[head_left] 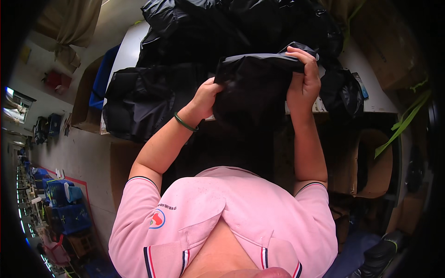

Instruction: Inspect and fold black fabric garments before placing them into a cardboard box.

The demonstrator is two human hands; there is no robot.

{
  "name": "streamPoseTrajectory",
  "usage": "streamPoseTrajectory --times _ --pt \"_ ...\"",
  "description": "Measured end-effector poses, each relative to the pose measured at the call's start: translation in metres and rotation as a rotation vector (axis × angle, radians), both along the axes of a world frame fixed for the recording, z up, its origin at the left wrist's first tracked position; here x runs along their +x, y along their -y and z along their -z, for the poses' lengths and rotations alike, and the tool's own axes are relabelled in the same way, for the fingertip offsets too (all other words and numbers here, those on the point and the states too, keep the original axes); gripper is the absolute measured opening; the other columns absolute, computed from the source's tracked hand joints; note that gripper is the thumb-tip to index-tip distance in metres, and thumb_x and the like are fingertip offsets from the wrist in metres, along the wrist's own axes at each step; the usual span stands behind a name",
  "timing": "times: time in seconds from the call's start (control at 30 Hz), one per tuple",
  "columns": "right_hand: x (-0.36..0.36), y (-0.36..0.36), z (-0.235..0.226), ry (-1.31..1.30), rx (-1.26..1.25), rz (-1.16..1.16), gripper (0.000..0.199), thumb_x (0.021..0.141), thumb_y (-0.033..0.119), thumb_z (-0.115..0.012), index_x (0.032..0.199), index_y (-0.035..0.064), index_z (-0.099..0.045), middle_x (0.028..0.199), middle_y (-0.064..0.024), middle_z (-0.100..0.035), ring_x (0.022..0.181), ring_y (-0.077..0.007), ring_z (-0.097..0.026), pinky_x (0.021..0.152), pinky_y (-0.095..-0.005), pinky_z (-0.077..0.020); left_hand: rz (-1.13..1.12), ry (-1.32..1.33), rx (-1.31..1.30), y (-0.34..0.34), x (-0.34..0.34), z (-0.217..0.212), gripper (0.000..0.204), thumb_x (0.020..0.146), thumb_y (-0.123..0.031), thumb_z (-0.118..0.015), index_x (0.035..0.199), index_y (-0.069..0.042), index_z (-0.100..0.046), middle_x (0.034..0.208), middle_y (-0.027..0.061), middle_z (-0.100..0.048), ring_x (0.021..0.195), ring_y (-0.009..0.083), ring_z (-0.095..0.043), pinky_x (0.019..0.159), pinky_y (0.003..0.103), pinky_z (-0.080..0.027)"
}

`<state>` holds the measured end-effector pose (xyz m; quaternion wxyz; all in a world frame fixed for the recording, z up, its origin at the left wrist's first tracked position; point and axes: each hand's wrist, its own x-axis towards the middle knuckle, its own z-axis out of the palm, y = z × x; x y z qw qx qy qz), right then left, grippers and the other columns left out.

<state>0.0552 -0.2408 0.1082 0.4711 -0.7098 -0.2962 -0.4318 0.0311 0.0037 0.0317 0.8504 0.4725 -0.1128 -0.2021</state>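
Note:
Both my hands hold up a black fabric piece in front of me, above the edge of a white table. My left hand grips its left edge; a green bangle sits on that wrist. My right hand pinches its top right corner, fingers curled over the fold. The piece hangs down between the hands and hides the table edge behind it. A heap of black shiny fabric lies on the table beyond, spilling over the left front edge.
A blue cloth lies at the table's left end. Brown cardboard boxes stand at the right under the table, with green leaves beside them. Blue crates sit on the floor far left. A beige curtain hangs upper left.

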Motion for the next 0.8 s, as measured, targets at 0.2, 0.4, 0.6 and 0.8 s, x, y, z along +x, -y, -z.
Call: streamPoseTrajectory --times 0.2,0.4,0.6,0.8 --pt "0.036 0.016 -0.006 0.054 -0.038 0.049 0.027 0.083 -0.009 -0.045 0.101 0.0036 -0.061 0.099 -0.0104 -0.065 0.094 -0.0238 -0.064 0.084 -0.0337 -0.0504 0.602 0.238 0.334 0.009 -0.033 -0.016 0.060 0.080 -0.033 -0.079 0.123 0.002 -0.056 0.112 0.0085 -0.064 0.103 0.0158 -0.059 0.094 0.030 -0.046" --pt "0.078 0.018 0.055 -0.554 -0.830 -0.129 0.033 0.092 0.012 -0.059 0.123 0.0030 -0.058 0.126 -0.0157 -0.059 0.110 -0.0255 -0.058 0.098 -0.0332 -0.0443 0.342 0.171 0.075 0.015 -0.030 -0.043 0.054 0.075 -0.011 -0.080 0.123 0.000 -0.057 0.114 0.0100 -0.064 0.108 0.0210 -0.060 0.097 0.032 -0.045" --pt "-0.013 -0.008 -0.049 -0.266 -0.250 -0.078 0.034 0.087 0.017 -0.066 0.119 0.0044 -0.061 0.103 -0.0120 -0.066 0.094 -0.0263 -0.065 0.092 -0.0385 -0.0505 -0.021 0.172 0.060 0.015 -0.018 -0.045 0.043 0.088 -0.027 -0.070 0.122 -0.003 -0.056 0.109 0.0061 -0.063 0.100 0.0157 -0.062 0.088 0.030 -0.050" --pt "-0.034 -0.043 0.001 -0.097 -0.456 0.027 0.034 0.079 0.011 -0.073 0.111 0.0021 -0.063 0.089 -0.0088 -0.059 0.083 -0.0258 -0.062 0.083 -0.0365 -0.0523 0.029 0.098 -0.172 0.034 -0.016 -0.042 0.053 0.094 -0.049 -0.055 0.124 -0.005 -0.053 0.114 0.0052 -0.061 0.101 0.0142 -0.061 0.086 0.030 -0.051"
